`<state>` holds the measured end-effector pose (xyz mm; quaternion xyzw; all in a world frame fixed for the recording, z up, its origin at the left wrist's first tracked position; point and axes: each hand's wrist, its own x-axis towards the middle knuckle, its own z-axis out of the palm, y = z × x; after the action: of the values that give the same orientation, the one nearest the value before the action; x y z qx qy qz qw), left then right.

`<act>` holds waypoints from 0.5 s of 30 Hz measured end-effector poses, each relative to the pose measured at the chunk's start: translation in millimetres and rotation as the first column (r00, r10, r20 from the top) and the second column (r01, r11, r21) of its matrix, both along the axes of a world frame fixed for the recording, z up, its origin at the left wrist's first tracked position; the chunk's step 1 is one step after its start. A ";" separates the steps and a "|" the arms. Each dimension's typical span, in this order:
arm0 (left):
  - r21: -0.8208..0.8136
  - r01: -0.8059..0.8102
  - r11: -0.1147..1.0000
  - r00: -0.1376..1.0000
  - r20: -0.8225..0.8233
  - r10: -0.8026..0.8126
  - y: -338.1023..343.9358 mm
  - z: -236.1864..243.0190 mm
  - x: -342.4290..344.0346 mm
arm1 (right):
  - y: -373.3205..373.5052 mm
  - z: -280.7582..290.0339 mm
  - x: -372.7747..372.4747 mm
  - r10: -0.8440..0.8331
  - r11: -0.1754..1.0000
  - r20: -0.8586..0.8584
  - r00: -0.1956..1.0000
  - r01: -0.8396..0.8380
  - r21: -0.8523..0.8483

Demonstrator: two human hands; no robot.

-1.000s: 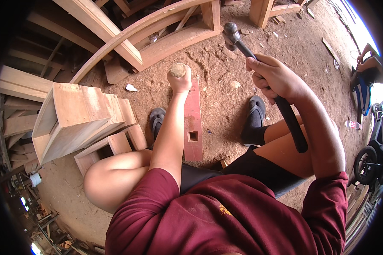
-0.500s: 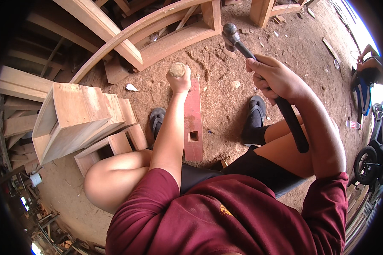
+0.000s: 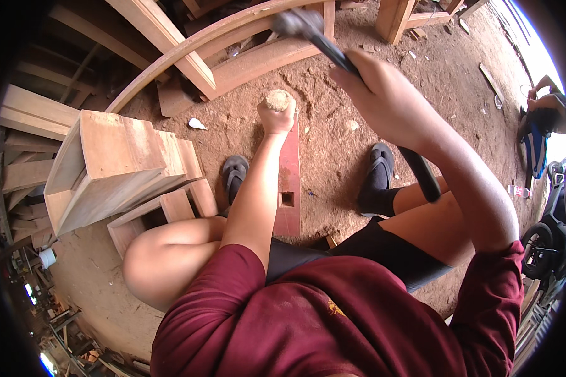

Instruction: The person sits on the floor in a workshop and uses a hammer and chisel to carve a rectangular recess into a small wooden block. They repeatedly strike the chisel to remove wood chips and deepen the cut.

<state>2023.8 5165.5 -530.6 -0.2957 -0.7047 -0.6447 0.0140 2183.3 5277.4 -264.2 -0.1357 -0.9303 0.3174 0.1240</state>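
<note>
My left hand is closed around an upright chisel. Only the round, battered wooden end of its handle shows; the blade is hidden below my fist. Under that hand lies a reddish wooden board, running toward me between my feet. A square hole is cut in its nearer part. My right hand grips a hammer by its dark handle, raised to the right of the chisel. The hammer's metal head is blurred and appears beyond the chisel's handle in the picture.
A curved wooden frame spans the far left. Stepped pale wooden pieces stand beside my left knee. Wood chips and scraps lie on the dirt floor. At the far right are another person and a black wheeled vehicle.
My right hand has swung the hammer left and farther out, its head moving toward the far frame. My left hand keeps its hold on the chisel; the view has shifted slightly.
</note>
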 end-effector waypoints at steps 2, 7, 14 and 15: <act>0.044 -0.016 0.999 1.000 0.000 0.016 3.2 0.6 2.3 | -6.1 -4.0 -12.6 0.030 0.999 -0.222 0.975 -0.035 -0.019; -0.108 -0.046 0.993 0.999 -0.018 0.044 -0.7 1.9 -7.0 | -48.9 -71.1 -47.5 -0.019 0.989 0.191 0.981 -0.010 0.147; -0.048 -0.126 0.991 0.991 0.041 0.128 3.1 -11.9 -5.6 | -32.4 -83.3 -38.7 0.026 0.997 0.054 0.998 -0.030 0.073; -0.013 -0.142 0.990 0.986 -0.085 0.140 4.6 -12.7 -6.5 | -33.0 -84.0 -40.4 -0.025 0.998 0.101 0.995 0.019 0.060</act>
<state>2017.3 5170.0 -543.3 -0.2722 -0.7287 -0.6225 0.0864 2143.0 5244.4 -348.1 -0.1579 -0.9428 0.2812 0.0840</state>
